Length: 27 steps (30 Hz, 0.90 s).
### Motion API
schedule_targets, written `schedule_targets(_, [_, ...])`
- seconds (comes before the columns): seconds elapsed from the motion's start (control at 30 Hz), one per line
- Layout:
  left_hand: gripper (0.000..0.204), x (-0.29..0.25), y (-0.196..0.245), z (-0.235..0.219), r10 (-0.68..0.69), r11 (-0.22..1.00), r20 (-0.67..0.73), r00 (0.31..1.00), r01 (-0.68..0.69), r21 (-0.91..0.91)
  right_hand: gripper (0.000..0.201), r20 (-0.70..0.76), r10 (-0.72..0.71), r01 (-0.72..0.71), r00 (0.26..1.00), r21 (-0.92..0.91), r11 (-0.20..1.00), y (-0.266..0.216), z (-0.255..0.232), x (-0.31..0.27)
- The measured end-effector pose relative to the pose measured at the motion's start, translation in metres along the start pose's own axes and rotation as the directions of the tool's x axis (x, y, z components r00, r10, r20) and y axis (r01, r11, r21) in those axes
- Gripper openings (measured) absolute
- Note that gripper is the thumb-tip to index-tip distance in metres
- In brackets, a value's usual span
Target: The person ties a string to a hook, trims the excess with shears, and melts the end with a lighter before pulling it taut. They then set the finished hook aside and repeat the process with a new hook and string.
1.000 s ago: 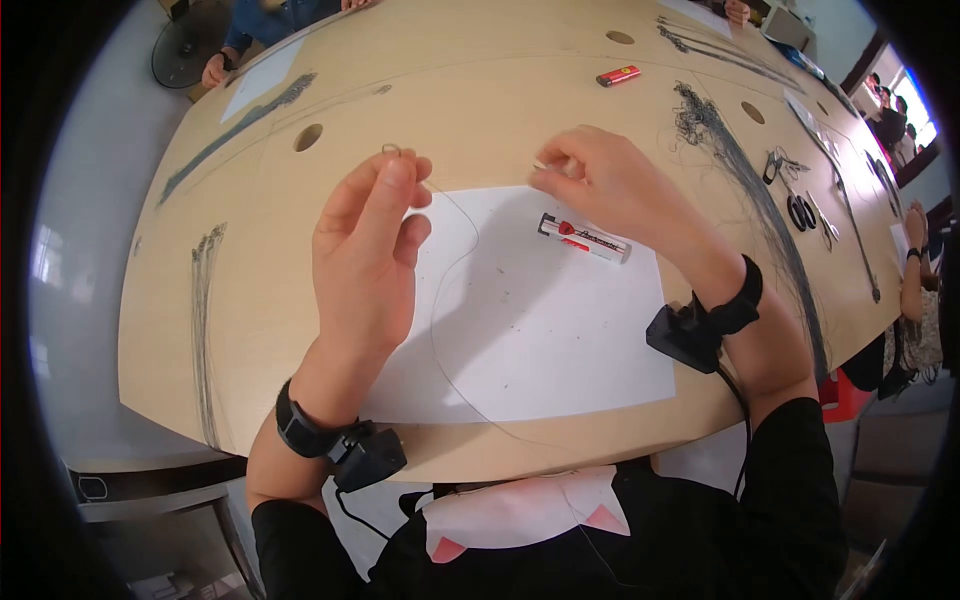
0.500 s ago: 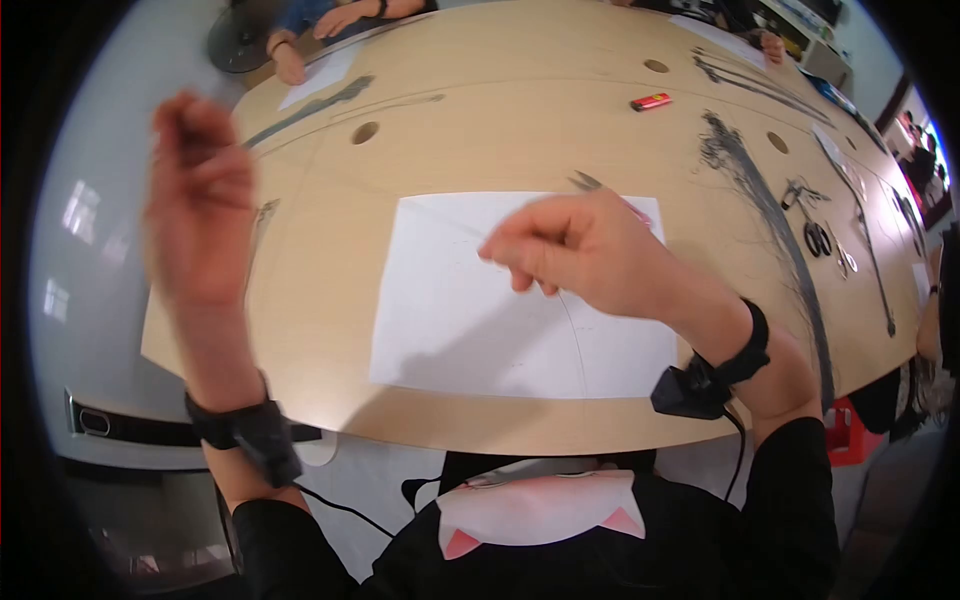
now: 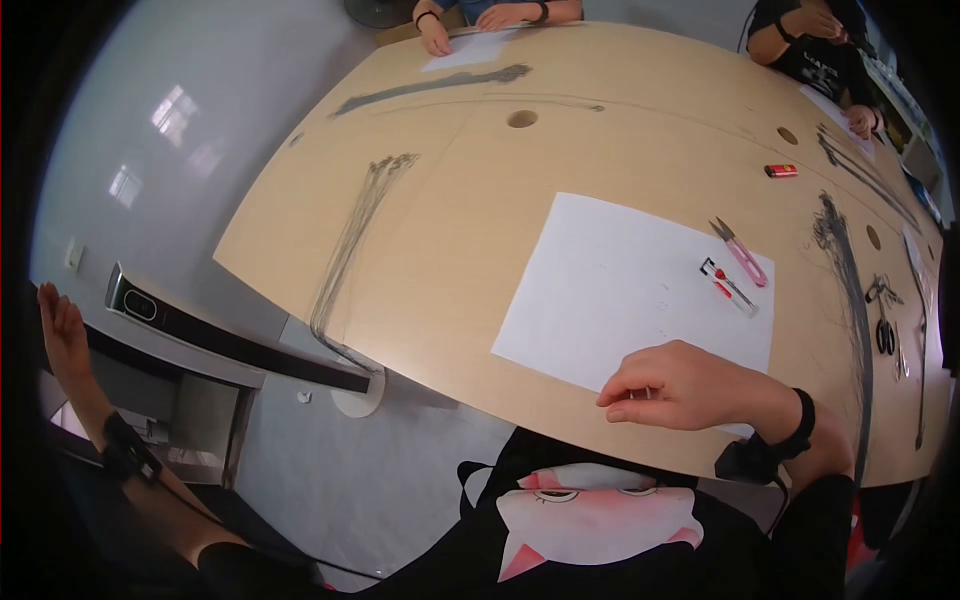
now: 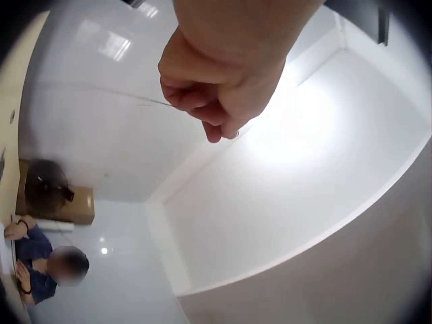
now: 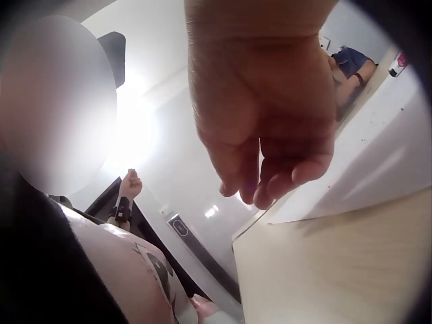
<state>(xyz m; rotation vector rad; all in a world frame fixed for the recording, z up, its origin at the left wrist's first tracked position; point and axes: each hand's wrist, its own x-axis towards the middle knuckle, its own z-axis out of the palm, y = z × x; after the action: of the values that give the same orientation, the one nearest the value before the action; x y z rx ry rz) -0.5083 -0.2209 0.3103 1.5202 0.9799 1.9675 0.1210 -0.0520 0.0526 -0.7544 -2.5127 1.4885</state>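
Far out at the left edge of the head view, my raised left hand is away from the table. In the left wrist view, the curled fingers of that hand pinch a thin dark thread that trails off to the left. My right hand hovers over the near edge of the white paper, palm down. Its fingers hang loosely bent in the right wrist view, and I see nothing held in this hand. A small clear tube and pink-handled snips lie on the paper's right part.
A bundle of dark strands lies on the table's left side, another at right near black scissors. A red lighter lies beyond the paper. Two people sit across the table. A dark-topped bar stands left of the table.
My left hand has swung far out to the left, away from the paper. The right hand has come down to the paper's near edge. The head view has turned left, and tube and snips show uncovered.
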Motion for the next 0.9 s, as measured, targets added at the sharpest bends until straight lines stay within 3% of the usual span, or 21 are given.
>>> schedule_targets(0.03, [0.025, 0.001, -0.003, -0.008, 0.107, 0.981, -0.186, 0.977, -0.073, 0.182, 0.020, 0.006, -0.007, 0.007, 1.000, -0.005, 1.000, 0.001, 0.000, 0.001])
schedule_targets(0.07, [0.025, 0.007, -0.016, -0.005, 0.113, 0.979, -0.190, 0.975, -0.077, 0.188, 0.020, -0.004, -0.016, 0.016, 1.000, -0.032, 0.999, 0.003, 0.000, 0.002])
schedule_targets(0.13, [0.029, 0.025, -0.059, -0.001, 0.039, 0.858, -0.239, 0.970, 0.091, 0.506, 0.021, -0.016, -0.030, 0.029, 0.999, -0.059, 0.998, 0.005, 0.001, 0.003])
schedule_targets(0.17, [0.029, 0.021, -0.098, 0.043, 0.020, 0.768, -0.298, 0.954, 0.176, 0.616, 0.021, -0.018, -0.031, 0.029, 0.999, -0.081, 0.996, 0.006, 0.001, 0.003])
schedule_targets(0.2, [0.033, 0.024, -0.138, 0.063, -0.075, 0.800, -0.287, 0.955, 0.230, 0.554, 0.021, -0.021, -0.031, 0.028, 0.999, -0.103, 0.994, 0.007, 0.002, 0.003])
schedule_targets(0.23, [0.033, 0.027, -0.179, 0.081, -0.201, 0.731, -0.283, 0.938, 0.336, 0.594, 0.021, -0.023, -0.035, 0.032, 0.999, -0.105, 0.994, 0.007, 0.002, 0.003])
schedule_targets(0.3, [0.032, 0.021, -0.261, 0.128, -0.330, 0.586, -0.239, 0.913, 0.396, 0.707, 0.021, -0.012, -0.032, 0.030, 0.999, -0.146, 0.989, 0.008, 0.001, 0.003])
schedule_targets(0.33, [0.029, 0.016, -0.293, 0.151, -0.374, 0.590, -0.197, 0.906, 0.396, 0.704, 0.021, -0.017, -0.035, 0.032, 0.999, -0.147, 0.989, 0.009, 0.002, 0.003])
schedule_targets(0.4, [0.023, 0.017, -0.363, 0.175, -0.395, 0.472, -0.214, 0.893, 0.398, 0.787, 0.020, -0.033, -0.043, 0.037, 0.999, -0.167, 0.985, 0.011, 0.000, 0.002])
schedule_targets(0.47, [0.024, 0.016, -0.411, 0.193, -0.368, 0.513, -0.167, 0.915, 0.349, 0.784, 0.020, -0.048, -0.054, 0.045, 0.997, -0.175, 0.983, 0.014, 0.000, 0.001])
schedule_targets(0.7, [0.025, 0.028, -0.465, 0.222, -0.381, 0.471, -0.176, 0.908, 0.354, 0.808, 0.017, -0.089, -0.102, 0.082, 0.991, -0.205, 0.975, 0.024, -0.005, 0.003])
schedule_targets(0.8, [0.025, 0.031, -0.482, 0.221, -0.406, 0.374, -0.207, 0.890, 0.368, 0.851, 0.016, -0.102, -0.103, 0.082, 0.989, -0.190, 0.978, 0.028, -0.007, 0.004])
schedule_targets(0.87, [0.026, 0.031, -0.488, 0.221, -0.314, 0.349, -0.134, 0.940, 0.245, 0.904, 0.016, -0.113, -0.108, 0.085, 0.988, -0.190, 0.978, 0.028, -0.008, 0.005])
schedule_targets(0.9, [0.026, 0.030, -0.489, 0.221, -0.319, 0.347, -0.133, 0.938, 0.247, 0.905, 0.016, -0.122, -0.120, 0.095, 0.985, -0.196, 0.976, 0.028, -0.008, 0.005])
